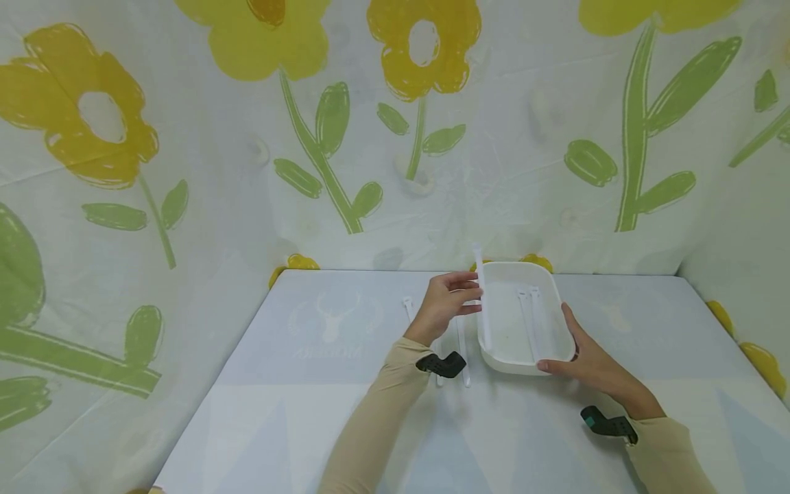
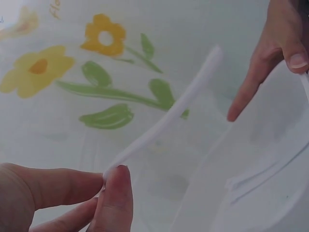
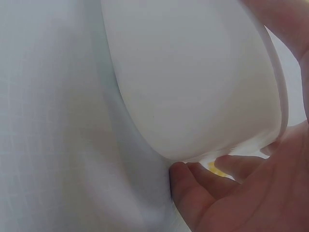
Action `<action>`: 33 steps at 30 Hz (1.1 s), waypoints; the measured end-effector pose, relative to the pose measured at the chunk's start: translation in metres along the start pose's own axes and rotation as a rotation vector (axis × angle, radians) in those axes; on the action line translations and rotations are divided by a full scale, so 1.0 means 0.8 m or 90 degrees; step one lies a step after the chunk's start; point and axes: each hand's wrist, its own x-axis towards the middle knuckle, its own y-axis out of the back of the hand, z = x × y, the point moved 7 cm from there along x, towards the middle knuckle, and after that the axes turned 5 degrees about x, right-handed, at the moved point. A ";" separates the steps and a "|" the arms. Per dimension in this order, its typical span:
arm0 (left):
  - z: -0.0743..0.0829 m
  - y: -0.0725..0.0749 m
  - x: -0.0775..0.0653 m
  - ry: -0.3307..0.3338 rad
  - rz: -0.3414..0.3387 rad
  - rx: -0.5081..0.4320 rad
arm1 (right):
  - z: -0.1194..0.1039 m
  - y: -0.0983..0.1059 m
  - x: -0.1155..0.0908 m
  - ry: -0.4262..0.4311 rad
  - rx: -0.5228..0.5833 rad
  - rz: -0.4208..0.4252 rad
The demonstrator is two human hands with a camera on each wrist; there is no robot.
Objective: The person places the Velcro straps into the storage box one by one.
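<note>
My left hand (image 1: 441,309) pinches a thin white plastic stick (image 2: 169,116) between thumb and fingertips. The stick stands lengthwise along the left side of a white rectangular tray (image 1: 515,368), overlapping its rim in the head view. My right hand (image 1: 595,363) grips the tray at its near right corner, thumb over the rim and fingers round the outer wall (image 3: 193,82). The tray is tilted, its inside facing me. Two similar slim white sticks (image 1: 529,329) lie side by side in it.
More white sticks (image 1: 463,350) lie on the pale table (image 1: 296,425) beneath and beside my left wrist. Behind the table's back edge hangs a white cloth (image 1: 506,185) printed with yellow flowers, which also runs along both sides.
</note>
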 end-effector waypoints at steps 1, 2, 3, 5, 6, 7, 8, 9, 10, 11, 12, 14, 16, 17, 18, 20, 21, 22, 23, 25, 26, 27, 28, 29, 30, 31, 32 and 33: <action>0.000 -0.001 0.001 0.000 0.000 0.002 | 0.000 0.000 0.000 -0.002 -0.001 0.000; 0.000 -0.002 0.001 0.000 -0.001 0.005 | 0.000 0.000 0.000 -0.003 -0.003 -0.001; 0.000 -0.004 0.002 0.000 -0.002 0.010 | 0.000 0.000 0.000 -0.004 -0.003 -0.001; -0.001 -0.006 0.003 0.001 -0.003 0.013 | -0.001 0.000 0.000 -0.004 -0.004 0.000; -0.002 -0.007 0.004 0.001 -0.004 0.015 | -0.001 0.000 0.000 -0.003 -0.003 0.000; -0.002 -0.009 0.004 0.001 -0.005 0.018 | -0.001 0.000 0.000 -0.002 -0.003 0.000; -0.003 -0.010 0.005 0.001 -0.006 0.019 | 0.000 0.000 0.000 -0.002 -0.002 0.000; -0.003 -0.012 0.006 0.001 -0.007 0.019 | 0.000 0.000 0.000 0.000 0.000 0.000; -0.004 -0.013 0.007 0.001 -0.008 0.018 | 0.000 0.000 0.000 0.001 0.001 0.000; -0.005 -0.014 0.007 0.002 -0.010 0.020 | 0.001 0.000 0.001 0.001 0.003 0.000; -0.005 -0.016 0.008 0.002 -0.010 0.021 | 0.001 0.000 0.001 0.002 0.004 -0.001; -0.007 -0.018 0.010 0.006 -0.012 0.018 | 0.002 0.000 0.001 0.002 0.007 -0.001; -0.008 -0.021 0.011 0.011 -0.012 0.019 | 0.001 0.000 0.001 0.002 0.008 -0.002; -0.009 -0.023 0.012 0.013 -0.012 0.020 | 0.001 0.000 0.001 0.002 0.008 -0.002; -0.009 -0.024 0.013 0.015 -0.010 0.020 | 0.001 0.000 0.001 0.002 0.009 -0.002; -0.011 -0.027 0.015 0.016 -0.010 0.022 | 0.001 0.000 0.001 0.000 0.008 -0.003; -0.011 -0.029 0.016 0.017 -0.010 0.024 | 0.001 0.000 0.001 0.000 0.009 -0.003; -0.012 -0.030 0.017 0.017 -0.010 0.026 | 0.001 -0.001 0.001 -0.001 0.008 -0.003; -0.013 -0.031 0.018 0.018 -0.010 0.025 | 0.001 -0.001 0.001 -0.001 0.008 -0.002; -0.015 -0.034 0.019 0.019 -0.009 0.026 | 0.000 -0.001 0.001 -0.003 0.006 -0.002; -0.016 -0.035 0.019 0.021 -0.008 0.024 | -0.001 -0.001 0.001 -0.004 0.005 -0.001; -0.017 -0.036 0.019 0.022 -0.008 0.024 | -0.001 -0.001 0.000 -0.005 0.005 -0.001; -0.017 -0.037 0.019 0.024 -0.007 0.023 | -0.002 -0.001 0.000 -0.007 0.004 -0.001; -0.018 -0.038 0.020 0.026 -0.006 0.021 | -0.002 -0.001 -0.001 -0.008 0.003 -0.002; -0.019 -0.039 0.020 0.026 -0.007 0.022 | -0.002 -0.001 -0.001 -0.008 0.004 -0.002; -0.019 -0.041 0.020 0.027 -0.009 0.023 | -0.003 -0.001 -0.001 -0.007 0.006 -0.003; -0.020 -0.042 0.020 0.028 -0.009 0.023 | -0.003 -0.001 -0.002 -0.007 0.006 -0.003; -0.021 -0.043 0.021 0.028 -0.010 0.024 | -0.003 -0.001 -0.002 -0.006 0.007 -0.003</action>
